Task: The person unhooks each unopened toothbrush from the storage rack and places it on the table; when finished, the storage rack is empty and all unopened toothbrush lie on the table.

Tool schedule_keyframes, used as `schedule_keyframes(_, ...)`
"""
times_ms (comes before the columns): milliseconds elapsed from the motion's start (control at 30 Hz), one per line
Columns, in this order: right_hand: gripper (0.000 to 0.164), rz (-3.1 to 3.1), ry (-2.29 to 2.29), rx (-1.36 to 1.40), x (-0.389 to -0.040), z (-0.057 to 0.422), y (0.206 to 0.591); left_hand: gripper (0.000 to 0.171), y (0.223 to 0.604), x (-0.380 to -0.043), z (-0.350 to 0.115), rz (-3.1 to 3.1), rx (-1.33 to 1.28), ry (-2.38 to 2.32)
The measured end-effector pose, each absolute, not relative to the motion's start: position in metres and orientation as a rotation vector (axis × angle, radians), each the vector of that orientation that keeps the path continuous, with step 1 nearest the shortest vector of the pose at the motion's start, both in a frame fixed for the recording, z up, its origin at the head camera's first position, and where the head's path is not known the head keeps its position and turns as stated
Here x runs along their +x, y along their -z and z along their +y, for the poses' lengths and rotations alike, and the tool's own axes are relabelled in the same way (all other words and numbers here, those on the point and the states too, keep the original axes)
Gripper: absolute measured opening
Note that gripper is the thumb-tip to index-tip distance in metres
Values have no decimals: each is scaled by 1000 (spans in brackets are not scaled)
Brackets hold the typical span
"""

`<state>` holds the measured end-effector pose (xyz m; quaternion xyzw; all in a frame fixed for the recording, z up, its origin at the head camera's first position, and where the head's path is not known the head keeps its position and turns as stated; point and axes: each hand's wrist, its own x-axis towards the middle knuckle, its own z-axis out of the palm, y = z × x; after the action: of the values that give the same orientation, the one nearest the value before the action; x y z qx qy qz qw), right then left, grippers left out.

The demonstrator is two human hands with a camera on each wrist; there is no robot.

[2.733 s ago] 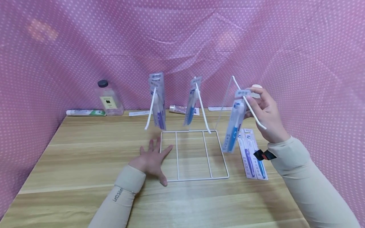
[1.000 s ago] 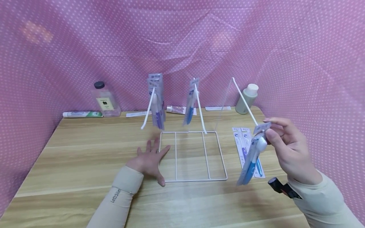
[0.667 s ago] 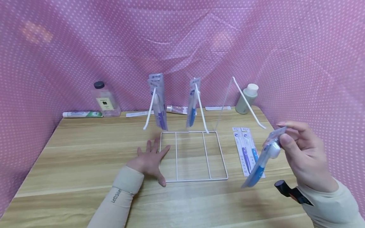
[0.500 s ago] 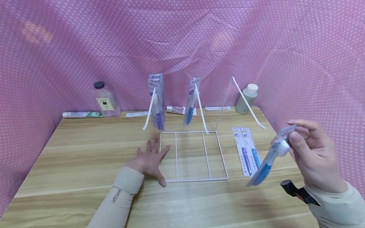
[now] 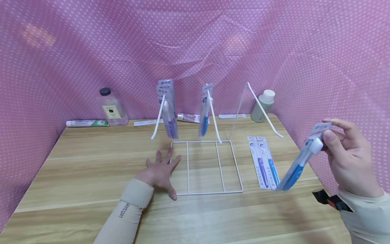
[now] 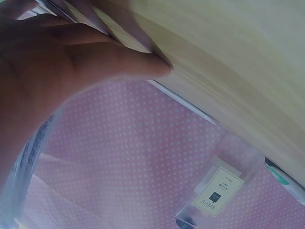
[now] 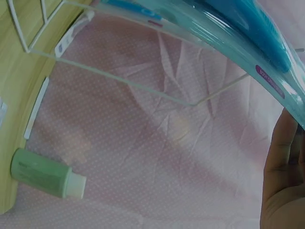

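My right hand [image 5: 350, 156] pinches the top of a packaged blue toothbrush [image 5: 301, 166], which hangs tilted in the air right of the rack. In the right wrist view its clear blister pack [image 7: 248, 47] crosses the upper right. My left hand [image 5: 159, 171] lies with spread fingers on the table, at the left side of the white wire rack's base [image 5: 207, 193]. Packaged toothbrushes with a purple one in front [image 5: 169, 115] hang on the left hook, and a packaged blue toothbrush [image 5: 205, 112] hangs on the middle hook. The right hook [image 5: 265, 113] is bare.
Two packaged toothbrushes [image 5: 263, 162], purple and blue, lie flat right of the base. Along the back stand a clear bottle with a black cap [image 5: 114, 110] and a green bottle [image 5: 262, 106]. A toothpaste tube [image 5: 86, 123] and a smaller tube [image 5: 189, 117] lie there too.
The packaged blue toothbrush has come off the right hook, drawn forward along it and then carried right by my right hand. My left hand keeps its place at the base.
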<state>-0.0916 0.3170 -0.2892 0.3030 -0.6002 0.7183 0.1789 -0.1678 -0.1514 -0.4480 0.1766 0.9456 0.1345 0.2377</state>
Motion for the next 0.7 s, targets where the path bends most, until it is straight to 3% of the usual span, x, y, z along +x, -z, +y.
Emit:
schedule_keyframes(467, 38, -1730, -2034, 727, -105, 323, 294, 161, 443, -168, -148, 2579, 476, -315)
schedule_keyframes(700, 36, -1926, -1928, 440, -117, 340, 295, 165, 461, -174, -152, 2591, 476, -316)
